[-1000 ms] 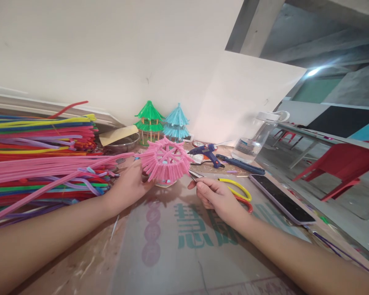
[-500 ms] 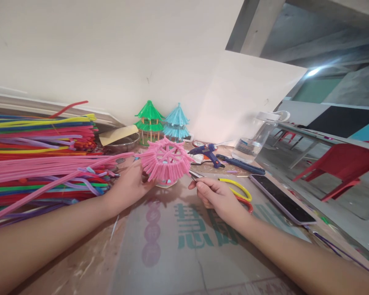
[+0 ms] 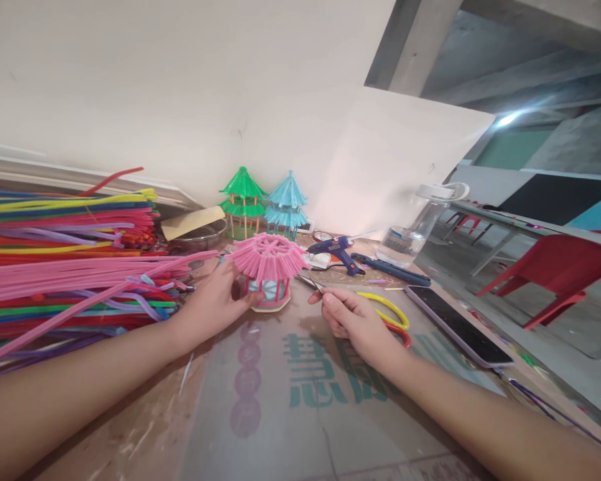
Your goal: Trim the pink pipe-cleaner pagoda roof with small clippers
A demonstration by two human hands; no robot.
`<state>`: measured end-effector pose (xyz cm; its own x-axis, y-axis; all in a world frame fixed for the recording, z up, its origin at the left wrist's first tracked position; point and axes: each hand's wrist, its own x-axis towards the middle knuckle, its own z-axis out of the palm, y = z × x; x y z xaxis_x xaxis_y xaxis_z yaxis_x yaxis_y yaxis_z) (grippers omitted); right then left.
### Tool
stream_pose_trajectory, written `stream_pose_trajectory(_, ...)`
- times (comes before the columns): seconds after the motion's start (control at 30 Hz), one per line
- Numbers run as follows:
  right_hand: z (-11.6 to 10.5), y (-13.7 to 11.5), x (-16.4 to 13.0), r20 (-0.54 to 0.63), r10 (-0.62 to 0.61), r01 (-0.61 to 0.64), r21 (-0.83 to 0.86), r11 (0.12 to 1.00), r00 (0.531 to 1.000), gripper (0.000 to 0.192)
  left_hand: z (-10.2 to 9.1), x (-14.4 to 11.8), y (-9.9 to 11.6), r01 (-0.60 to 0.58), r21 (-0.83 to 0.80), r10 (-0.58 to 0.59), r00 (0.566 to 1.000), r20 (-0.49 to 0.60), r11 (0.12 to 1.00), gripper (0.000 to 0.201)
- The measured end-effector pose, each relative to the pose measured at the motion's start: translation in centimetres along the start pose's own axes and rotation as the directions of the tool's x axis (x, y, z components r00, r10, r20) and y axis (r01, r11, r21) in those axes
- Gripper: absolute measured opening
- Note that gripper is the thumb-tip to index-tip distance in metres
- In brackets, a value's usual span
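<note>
The pink toy house [image 3: 269, 268] stands roughly upright between the two hands, its long axis vertical, its wide roof over a narrower pale base; whether that base rests on the plastic sheet [image 3: 275, 434] or sits just above it, I cannot tell. The left hand [image 3: 214, 302] is the nearer one, touching it: the house lies at two o'clock from that hand, which pinches its lower part, thumb on the near side and fingers mostly hidden. From the right hand [image 3: 349, 322], the house is at ten o'clock, near but apart. That hand has its fingers curled and its thumb close to the forefinger over the scissors [image 3: 399, 310], whose handles point to about three o'clock; whether it grips the blades or merely covers them is unclear. Toward eleven o'clock from the house sits a metal bowl [image 3: 208, 240], yellow paper [image 3: 193, 222] across its top, contents hidden. At two o'clock, a clear bottle [image 3: 413, 224] holds some clear liquid.
</note>
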<state>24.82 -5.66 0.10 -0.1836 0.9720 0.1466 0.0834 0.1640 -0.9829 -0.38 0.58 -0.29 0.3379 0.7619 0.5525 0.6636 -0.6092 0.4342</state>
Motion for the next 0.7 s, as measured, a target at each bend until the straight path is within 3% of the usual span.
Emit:
stream_pose_trajectory(0.2, -0.24, 0.13, 0.11, -0.073, -0.066, 0.063, -0.039, 0.997, 0.995, 0.062, 0.13, 0.01, 0.13, 0.095, 0.042, -0.096, 0.995, 0.041, 0.995, 0.032)
stream_pose_trajectory(0.33, -0.24, 0.3, 0.11, -0.098, -0.094, 0.085, -0.088, 0.992, 0.991, 0.058, 0.24, 0.03, 0.03, 0.052, 0.101, -0.059, 0.996, 0.063, 0.994, 0.03)
stream_pose_trajectory(0.43, -0.19, 0.3, -0.08, -0.092, -0.117, 0.101, -0.164, 0.981, 0.989, 0.048, 0.24, 0.06, 0.03, 0.009, 0.09, -0.016, 0.997, 0.079, 0.996, 0.017)
stream_pose_trajectory(0.57, -0.17, 0.25, -0.27, -0.096, -0.177, 0.151, -0.228, 0.962, 0.979, 0.039, 0.09, 0.1, 0.27, -0.091, 0.03, 0.091, 0.996, 0.012, 0.995, 0.026)
stream_pose_trajectory(0.7, -0.21, 0.33, -0.11, -0.121, -0.234, 0.19, -0.296, 0.936, 0.965, 0.033, -0.09, 0.1, 0.56, -0.093, 0.011, 0.093, 0.995, -0.033, 0.996, 0.023)
